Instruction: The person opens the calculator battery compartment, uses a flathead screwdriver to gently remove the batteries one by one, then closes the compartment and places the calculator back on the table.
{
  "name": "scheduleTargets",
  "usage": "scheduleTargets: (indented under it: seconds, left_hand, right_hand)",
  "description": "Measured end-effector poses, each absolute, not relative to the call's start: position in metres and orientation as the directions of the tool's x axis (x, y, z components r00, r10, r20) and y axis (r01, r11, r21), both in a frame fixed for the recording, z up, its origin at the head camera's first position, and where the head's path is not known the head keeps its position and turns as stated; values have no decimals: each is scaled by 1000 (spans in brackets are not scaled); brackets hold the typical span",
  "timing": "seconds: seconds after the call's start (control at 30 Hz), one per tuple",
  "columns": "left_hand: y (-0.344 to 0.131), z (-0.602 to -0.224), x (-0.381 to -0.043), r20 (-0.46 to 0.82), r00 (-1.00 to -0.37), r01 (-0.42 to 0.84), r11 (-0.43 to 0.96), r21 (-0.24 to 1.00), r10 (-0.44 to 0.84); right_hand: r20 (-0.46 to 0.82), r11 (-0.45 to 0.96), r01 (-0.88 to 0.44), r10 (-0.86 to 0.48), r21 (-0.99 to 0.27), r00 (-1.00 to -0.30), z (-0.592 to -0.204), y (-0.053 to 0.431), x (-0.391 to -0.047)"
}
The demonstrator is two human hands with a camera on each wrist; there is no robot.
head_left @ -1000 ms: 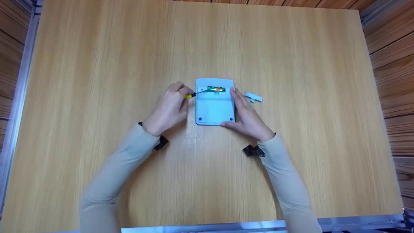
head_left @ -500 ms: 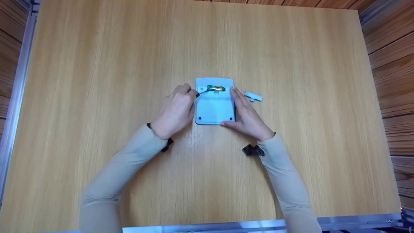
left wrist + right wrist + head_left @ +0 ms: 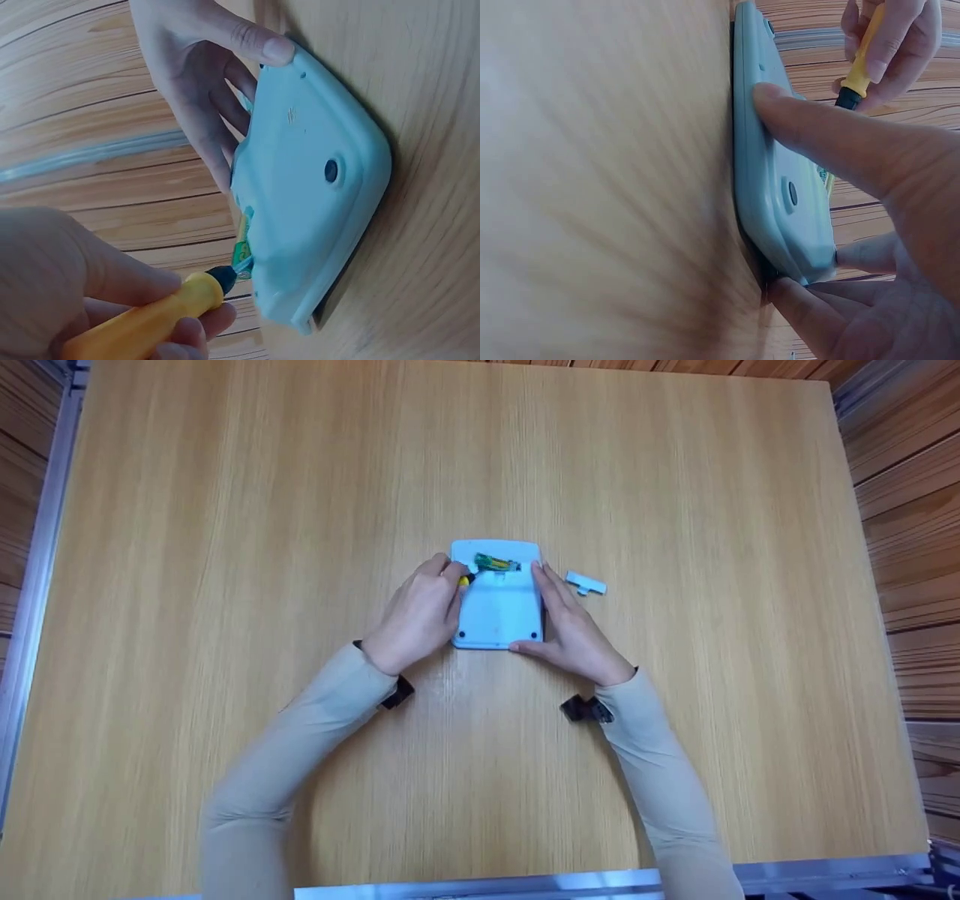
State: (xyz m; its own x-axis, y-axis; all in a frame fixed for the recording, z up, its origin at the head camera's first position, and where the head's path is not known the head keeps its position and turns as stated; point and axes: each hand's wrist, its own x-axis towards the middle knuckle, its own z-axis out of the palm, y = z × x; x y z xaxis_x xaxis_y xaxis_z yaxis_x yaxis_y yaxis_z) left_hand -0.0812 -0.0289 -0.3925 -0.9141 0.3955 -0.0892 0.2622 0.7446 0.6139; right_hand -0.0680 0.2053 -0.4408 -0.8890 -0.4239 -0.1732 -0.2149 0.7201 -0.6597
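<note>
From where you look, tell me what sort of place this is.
Probably a work booth: a wide wood-grain table, a metal rail along its near edge, and wood-look planks beyond it.

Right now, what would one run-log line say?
left hand: grips yellow screwdriver | right hand: holds blue device | battery: tilted, one end raised | cover: off, on table

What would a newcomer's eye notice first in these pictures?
Probably the blue device near the middle of the table, with a green battery towards its far edge. Next, the yellow screwdriver in the left hand. Then the small cover, lying right of the device.
</note>
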Motion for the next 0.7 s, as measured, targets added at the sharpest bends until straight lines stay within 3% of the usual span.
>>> scheduleTargets:
  seconds: [0.17,0.7]
  left_hand:
    - [-29,-397,-83,-90,-918,228,701,676,385]
    - [-35,-401,-80,1,-932,271,696,664,362]
  right_hand:
    - [-178,719,-213,-427,-662,-886,-440,205,-68]
    - [-197,727,-198,-420,-657,-886,-440,205,-69]
